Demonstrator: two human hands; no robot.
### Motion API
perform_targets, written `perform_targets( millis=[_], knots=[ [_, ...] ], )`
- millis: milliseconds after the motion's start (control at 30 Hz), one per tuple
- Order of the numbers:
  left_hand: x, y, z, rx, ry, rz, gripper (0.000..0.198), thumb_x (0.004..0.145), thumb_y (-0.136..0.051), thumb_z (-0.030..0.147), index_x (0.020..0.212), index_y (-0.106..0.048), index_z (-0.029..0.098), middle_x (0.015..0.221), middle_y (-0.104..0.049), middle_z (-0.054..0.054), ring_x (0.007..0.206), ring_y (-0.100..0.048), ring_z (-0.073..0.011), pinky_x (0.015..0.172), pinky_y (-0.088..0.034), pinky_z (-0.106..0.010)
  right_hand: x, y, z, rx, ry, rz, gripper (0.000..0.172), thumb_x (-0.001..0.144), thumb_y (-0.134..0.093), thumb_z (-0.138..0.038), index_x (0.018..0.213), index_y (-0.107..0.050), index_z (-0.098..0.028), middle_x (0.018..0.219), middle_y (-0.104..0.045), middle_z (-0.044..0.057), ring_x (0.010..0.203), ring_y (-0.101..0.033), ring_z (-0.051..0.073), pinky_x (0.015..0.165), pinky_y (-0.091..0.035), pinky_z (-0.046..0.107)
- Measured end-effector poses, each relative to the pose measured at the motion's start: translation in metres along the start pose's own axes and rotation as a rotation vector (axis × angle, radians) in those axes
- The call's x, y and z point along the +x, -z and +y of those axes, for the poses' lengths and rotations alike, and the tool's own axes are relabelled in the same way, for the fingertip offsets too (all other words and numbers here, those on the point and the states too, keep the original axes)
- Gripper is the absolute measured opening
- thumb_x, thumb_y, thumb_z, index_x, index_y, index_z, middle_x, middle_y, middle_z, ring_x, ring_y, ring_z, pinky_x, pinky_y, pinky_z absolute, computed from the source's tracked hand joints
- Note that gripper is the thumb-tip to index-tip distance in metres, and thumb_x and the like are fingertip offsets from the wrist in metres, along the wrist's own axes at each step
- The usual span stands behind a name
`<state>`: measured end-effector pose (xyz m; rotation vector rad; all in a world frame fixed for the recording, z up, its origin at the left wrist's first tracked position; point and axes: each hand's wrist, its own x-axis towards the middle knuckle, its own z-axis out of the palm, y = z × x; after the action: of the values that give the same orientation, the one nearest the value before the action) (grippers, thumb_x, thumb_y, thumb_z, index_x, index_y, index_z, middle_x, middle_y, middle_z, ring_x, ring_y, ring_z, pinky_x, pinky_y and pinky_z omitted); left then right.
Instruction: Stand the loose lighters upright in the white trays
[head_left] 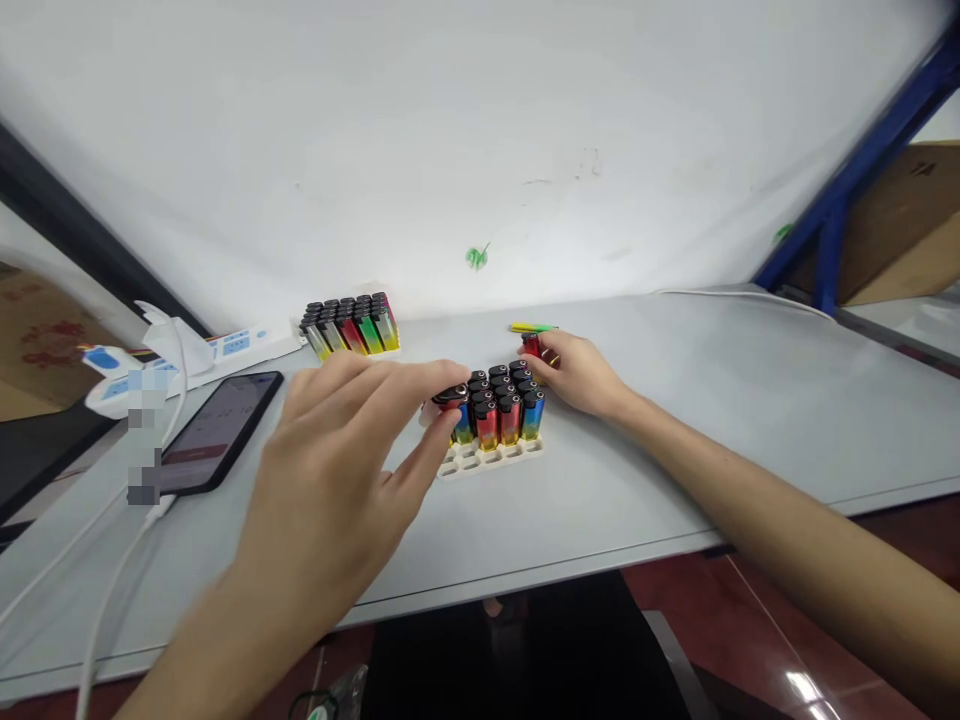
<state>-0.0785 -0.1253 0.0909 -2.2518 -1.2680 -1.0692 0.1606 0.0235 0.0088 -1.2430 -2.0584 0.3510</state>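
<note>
A cream holder tray [491, 458] on the desk carries several upright lighters [509, 420] in red, blue and gold with black tops. Its front row of slots shows bare. My left hand [352, 440] pinches a lighter [451, 397] by its black top at the tray's left side; the lower part of that lighter is hidden behind my thumb. Beyond the tray's right rear, my right hand [574, 370] has its fingers closed round a red lighter [531, 345]. Just behind that hand lies a green and yellow lighter [531, 327] on its side.
Another block of lighters [351, 325] stands near the wall at the back left. A phone [221, 430] with a white cable [112, 580] lies at left, beside a white power strip [217, 355]. A blue metal frame [832, 240] and cardboard box [900, 225] are at right.
</note>
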Motion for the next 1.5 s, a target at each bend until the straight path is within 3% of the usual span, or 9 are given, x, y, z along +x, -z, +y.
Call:
perform_targets(
  millis=[133, 467, 733, 867, 967, 1133, 1333, 1433, 1500],
  knots=[
    [-0.002, -0.002, 0.001, -0.009, -0.019, -0.033, 0.019, 0.093, -0.059, 0.027, 0.11, -0.064, 0.035, 0.091, -0.073, 0.0, 0.085, -0.066, -0.0244, 0.079, -0.05, -0.041, 0.0, 0.0, -0.002, 0.011, 0.006, -0.01, 0.021, 0.095, -0.056, -0.035, 0.082, -0.062, -0.02, 0.093, -0.069, 0.006, 0.073, -0.06, 0.018, 0.071, -0.047, 0.035],
    [-0.015, -0.038, -0.019, 0.06, -0.179, -0.143, 0.009, 0.092, -0.065, 0.025, 0.101, -0.063, 0.028, 0.084, -0.073, -0.001, 0.083, -0.061, -0.0243, 0.074, -0.041, -0.039, 0.0, 0.002, -0.004, -0.005, 0.049, -0.035, 0.022, 0.096, -0.055, -0.033, 0.078, -0.057, -0.02, 0.087, -0.064, 0.004, 0.071, -0.056, 0.016, 0.069, -0.043, 0.032],
    [-0.013, -0.042, -0.022, 0.089, -0.16, -0.101, 0.014, 0.09, -0.067, 0.026, 0.102, -0.071, 0.031, 0.096, -0.072, -0.005, 0.086, -0.059, -0.0264, 0.078, -0.046, -0.044, 0.0, 0.003, -0.006, 0.026, 0.025, -0.038, 0.014, 0.094, -0.058, -0.03, 0.083, -0.059, -0.021, 0.085, -0.069, 0.003, 0.071, -0.061, 0.017, 0.069, -0.045, 0.032],
    [-0.013, -0.042, -0.024, 0.074, -0.159, -0.109, 0.009, 0.089, -0.068, 0.03, 0.098, -0.072, 0.029, 0.096, -0.072, -0.006, 0.085, -0.058, -0.0273, 0.079, -0.046, -0.045, 0.0, 0.005, -0.009, 0.074, -0.035, 0.006, 0.009, 0.091, -0.065, -0.028, 0.096, -0.063, -0.021, 0.088, -0.074, 0.003, 0.074, -0.065, 0.018, 0.072, -0.048, 0.034],
    [-0.005, -0.039, -0.025, 0.04, -0.125, -0.093, 0.012, 0.089, -0.067, 0.035, 0.098, -0.073, 0.03, 0.095, -0.071, -0.006, 0.085, -0.059, -0.0272, 0.082, -0.046, -0.046, -0.001, 0.007, -0.012, 0.152, -0.068, 0.04, 0.018, 0.089, -0.067, -0.028, 0.106, -0.063, -0.022, 0.09, -0.076, 0.003, 0.077, -0.068, 0.019, 0.078, -0.051, 0.036],
    [0.035, -0.043, -0.034, -0.065, 0.061, -0.066, 0.013, 0.09, -0.064, 0.034, 0.099, -0.074, 0.03, 0.094, -0.071, -0.005, 0.094, -0.059, -0.0283, 0.086, -0.045, -0.041, -0.003, 0.006, -0.017, 0.41, -0.041, 0.069, 0.011, 0.094, -0.059, -0.028, 0.103, -0.063, -0.023, 0.096, -0.078, 0.003, 0.087, -0.073, 0.018, 0.087, -0.055, 0.038],
    [0.085, -0.08, -0.042, -0.418, 0.233, -0.463, 0.015, 0.085, -0.071, 0.036, 0.09, -0.075, 0.023, 0.085, -0.07, -0.004, 0.081, -0.062, -0.0223, 0.067, -0.041, -0.027, -0.003, 0.004, -0.024, 0.752, -0.112, 0.103, 0.024, 0.084, -0.072, -0.032, 0.101, -0.06, -0.021, 0.102, -0.076, 0.006, 0.091, -0.075, 0.019, 0.091, -0.058, 0.039],
    [0.098, -0.09, -0.035, -0.364, 0.226, -0.655, 0.021, 0.089, -0.064, 0.04, 0.084, -0.07, 0.021, 0.074, -0.067, -0.003, 0.066, -0.058, -0.0189, 0.059, -0.036, -0.027, -0.003, 0.007, -0.029, 0.858, -0.13, 0.153, 0.033, 0.08, -0.078, -0.039, 0.097, -0.056, -0.022, 0.094, -0.076, 0.003, 0.087, -0.074, 0.018, 0.088, -0.059, 0.039],
    [0.104, -0.09, -0.033, -0.306, 0.163, -0.715, 0.02, 0.091, -0.057, 0.037, 0.085, -0.066, 0.021, 0.074, -0.067, -0.002, 0.065, -0.058, -0.0178, 0.059, -0.037, -0.027, -0.003, 0.009, -0.03, 0.846, -0.1, 0.186, 0.035, 0.081, -0.077, -0.044, 0.097, -0.056, -0.022, 0.091, -0.076, 0.002, 0.083, -0.073, 0.018, 0.084, -0.059, 0.038]
  ],
)
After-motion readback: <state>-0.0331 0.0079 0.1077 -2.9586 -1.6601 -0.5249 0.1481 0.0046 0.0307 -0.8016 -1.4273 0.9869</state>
